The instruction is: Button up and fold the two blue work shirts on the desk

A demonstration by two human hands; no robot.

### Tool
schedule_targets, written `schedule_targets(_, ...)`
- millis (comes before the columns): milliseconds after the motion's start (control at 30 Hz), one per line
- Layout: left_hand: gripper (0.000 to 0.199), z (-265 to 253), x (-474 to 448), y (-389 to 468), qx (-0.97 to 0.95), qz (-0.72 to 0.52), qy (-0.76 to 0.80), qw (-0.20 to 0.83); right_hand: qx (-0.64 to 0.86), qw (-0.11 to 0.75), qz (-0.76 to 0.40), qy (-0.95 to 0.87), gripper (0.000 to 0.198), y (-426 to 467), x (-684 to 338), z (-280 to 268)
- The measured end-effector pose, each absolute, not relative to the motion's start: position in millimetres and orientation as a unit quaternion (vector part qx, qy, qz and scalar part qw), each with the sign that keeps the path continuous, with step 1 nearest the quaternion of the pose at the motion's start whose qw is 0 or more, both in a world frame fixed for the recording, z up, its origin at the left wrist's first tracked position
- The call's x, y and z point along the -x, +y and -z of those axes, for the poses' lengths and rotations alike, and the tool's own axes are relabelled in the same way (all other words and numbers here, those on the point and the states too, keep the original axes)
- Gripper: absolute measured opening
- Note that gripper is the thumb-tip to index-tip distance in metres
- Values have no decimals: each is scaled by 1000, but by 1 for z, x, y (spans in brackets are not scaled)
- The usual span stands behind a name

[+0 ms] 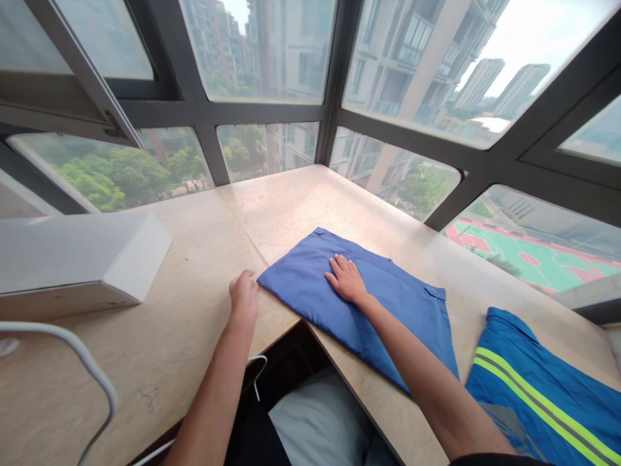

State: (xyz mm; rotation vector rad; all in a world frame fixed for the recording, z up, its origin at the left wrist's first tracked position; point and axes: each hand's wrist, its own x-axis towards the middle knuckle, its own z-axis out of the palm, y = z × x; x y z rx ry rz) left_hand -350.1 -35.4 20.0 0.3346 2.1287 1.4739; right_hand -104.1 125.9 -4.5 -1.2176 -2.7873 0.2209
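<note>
A folded blue garment lies flat on the stone-topped sill, its buttoned band along the far edge. At its left corner, my left hand is closed, with the fingers curled on the cloth. My right hand rests palm down on the upper middle of the garment, fingers stretched out and slightly apart. To the right lies a second blue garment with yellow-green and grey reflective stripes, partly cut off by the frame.
A white box stands at the left. Nearer to me, a thick white curved tube crosses the sill. Dark-framed windows meet in a corner behind. Below the front edge are a thin white cable and grey fabric.
</note>
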Motion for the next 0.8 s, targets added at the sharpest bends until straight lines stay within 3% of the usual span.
schedule_targets(133, 25, -25, 327, -49, -5, -627, 662, 410, 394, 41, -71, -915, 64, 127, 105, 5)
schedule_targets(267, 14, -39, 313, -38, 41, -683, 584, 436, 396, 35, -70, -915, 65, 125, 104, 4)
schedule_targets(400, 22, -43, 306, -24, 17, -698, 563, 443, 391, 31, -77, -917, 65, 121, 101, 2)
schedule_targets(600, 13, -38, 284, -8, -97, -663, 672, 314, 388, 17, -109, -915, 65, 119, 97, 0)
schedule_targets(700, 24, -41, 258, -8, -224, -634, 696, 252, 402, 23, -178, -898, 59, 122, 99, -5)
schedule_targets(800, 45, -46, 228, -17, -390, -568, 689, 223, 442, 87, -307, -838, 59, 131, 104, -22)
